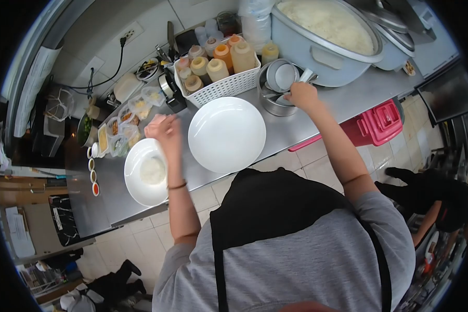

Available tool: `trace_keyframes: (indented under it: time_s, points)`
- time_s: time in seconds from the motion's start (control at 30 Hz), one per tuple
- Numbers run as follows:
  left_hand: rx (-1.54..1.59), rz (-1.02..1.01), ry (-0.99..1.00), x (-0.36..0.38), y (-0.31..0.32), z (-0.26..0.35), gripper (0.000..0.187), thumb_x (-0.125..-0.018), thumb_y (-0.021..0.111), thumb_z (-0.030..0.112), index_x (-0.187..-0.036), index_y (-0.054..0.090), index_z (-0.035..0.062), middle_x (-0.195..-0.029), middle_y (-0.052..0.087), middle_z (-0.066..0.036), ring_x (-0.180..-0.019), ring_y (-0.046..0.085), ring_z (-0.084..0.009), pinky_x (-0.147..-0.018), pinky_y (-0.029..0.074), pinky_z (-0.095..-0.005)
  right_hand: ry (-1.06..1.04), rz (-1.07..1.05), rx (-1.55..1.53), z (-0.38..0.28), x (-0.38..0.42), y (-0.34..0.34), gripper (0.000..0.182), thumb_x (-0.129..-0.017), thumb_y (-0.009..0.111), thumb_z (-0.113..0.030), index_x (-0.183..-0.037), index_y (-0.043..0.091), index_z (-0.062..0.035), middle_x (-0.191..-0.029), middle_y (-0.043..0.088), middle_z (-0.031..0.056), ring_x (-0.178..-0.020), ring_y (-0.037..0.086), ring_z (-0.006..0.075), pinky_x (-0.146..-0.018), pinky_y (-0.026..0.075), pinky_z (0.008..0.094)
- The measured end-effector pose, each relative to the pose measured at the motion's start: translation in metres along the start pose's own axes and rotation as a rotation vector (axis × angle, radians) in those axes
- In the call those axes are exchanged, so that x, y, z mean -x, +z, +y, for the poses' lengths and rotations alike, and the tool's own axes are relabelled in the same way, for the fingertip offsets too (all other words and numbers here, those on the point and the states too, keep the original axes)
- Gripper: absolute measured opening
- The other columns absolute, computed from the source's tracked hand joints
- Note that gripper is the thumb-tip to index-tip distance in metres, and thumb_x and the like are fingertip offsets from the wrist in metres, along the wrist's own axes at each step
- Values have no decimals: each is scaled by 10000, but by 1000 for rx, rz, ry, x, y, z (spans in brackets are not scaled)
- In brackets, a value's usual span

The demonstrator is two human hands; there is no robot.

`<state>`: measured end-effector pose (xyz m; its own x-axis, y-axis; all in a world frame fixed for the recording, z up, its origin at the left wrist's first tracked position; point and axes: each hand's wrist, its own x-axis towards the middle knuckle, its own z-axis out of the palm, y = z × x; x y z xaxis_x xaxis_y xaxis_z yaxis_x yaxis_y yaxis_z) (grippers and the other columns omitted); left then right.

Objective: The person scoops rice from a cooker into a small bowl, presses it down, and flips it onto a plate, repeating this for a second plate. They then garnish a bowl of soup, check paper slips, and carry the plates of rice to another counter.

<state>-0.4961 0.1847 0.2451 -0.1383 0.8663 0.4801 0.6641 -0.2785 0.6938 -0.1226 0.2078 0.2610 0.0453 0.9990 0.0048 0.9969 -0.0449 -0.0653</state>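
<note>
The large plate [227, 134] at mid-frame looked smooth and glossy, the counter [101, 205] beneath it satiny metal, and the pot [276, 108] at upper centre shiny metal. The basket [224, 92] beside that was perforated plastic. Lower down, the apron [275, 213] was matt cloth; the bin [384, 122] at right, glossy plastic.

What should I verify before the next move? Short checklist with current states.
1. Rice mound within the smaller plate: ok, inside the rim.
2. Large plate on the counter: ok, beside the smaller plate.
3. Big rice container open: ok, rice visible inside.
4. Right hand clear of the metal pot: not ok, it's at the rim.
5. Right hand's grip on a utensil: cannot tell, contact hidden.
6. Left hand free: cannot tell, motion blur.
</note>
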Motion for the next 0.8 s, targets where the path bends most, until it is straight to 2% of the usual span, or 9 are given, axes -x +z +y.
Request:
trace_keyframes:
  time_s: [0.07, 0.17, 0.33, 0.37, 0.43, 0.57, 0.7, 0.77, 0.8]
  points:
    - [164, -267, -37, -15, 59, 40, 215, -732, 594, 130, -935, 591, 58, -935, 583, -98, -887, 536, -223, -746, 426, -301, 20, -22, -74, 5, 1, 4, 225, -695, 610, -269, -735, 614, -47, -715, 601, 114, -695, 595, 285, -630, 478, 361]
    - [134, -434, 475, -35, 133, 110, 262, -696, 586, 108, -950, 568, 45, -975, 561, -113, -958, 481, -275, -848, 366, -361, -32, 69, -24, 19, 0, 5, 184, -656, 618, -188, -732, 609, -21, -817, 600, 126, -774, 590, 272, -669, 478, 342]
    - [-123, -320, 940, -62, 246, 154, 353, -667, 581, 49, -1016, 542, 83, -1045, 518, -78, -975, 459, -260, -821, 388, -340, -231, 363, 58, 45, -14, 17, 120, -669, 535, -79, -753, 606, -31, -908, 565, 72, -879, 530, 240, -713, 458, 325]
    - [-122, -319, 944, -68, 259, 156, 353, -667, 581, 49, -1016, 542, 83, -1045, 518, -78, -975, 459, -260, -821, 388, -340, -280, 448, 55, 50, -20, 23, 126, -677, 509, -59, -757, 604, -35, -932, 551, 53, -908, 506, 229, -723, 451, 322]
    - [-196, -665, 896, -78, 274, 157, 360, -646, 586, 43, -1001, 553, 93, -977, 519, -66, -933, 465, -247, -802, 395, -339, -298, 490, 89, 59, -25, 22, 139, -696, 487, -73, -760, 608, -53, -929, 549, 34, -928, 492, 209, -750, 432, 323]
    - [-369, -826, 887, -100, 271, 161, 262, -678, 545, 39, -937, 558, 71, -889, 501, -94, -865, 505, -270, -728, 426, -364, -449, 258, 189, 74, -28, 3, 155, -690, 505, -111, -786, 625, -100, -954, 543, 23, -964, 468, 195, -797, 394, 305]
    - [-291, -736, 830, -106, 251, 158, 177, -695, 505, 21, -871, 526, 32, -857, 507, -137, -825, 519, -306, -691, 425, -391, -684, 192, 236, 78, -32, -13, 150, -689, 514, -108, -781, 631, -95, -943, 560, 45, -972, 485, 194, -782, 404, 301]
    - [-300, -699, 505, -99, 236, 165, 189, -681, 471, -3, -869, 478, 11, -854, 548, -180, -811, 522, -345, -697, 421, -401, -648, 93, 265, 78, -26, -18, 135, -692, 519, -104, -763, 631, -82, -887, 592, 76, -884, 547, 201, -745, 423, 299]
    - [-312, -691, 492, -97, 233, 167, 189, -681, 471, -3, -869, 478, 11, -854, 548, -180, -811, 522, -345, -697, 421, -401, -679, 63, 264, 80, -23, -25, 128, -695, 521, -107, -755, 632, -82, -792, 618, 78, -772, 589, 201, -683, 428, 302]
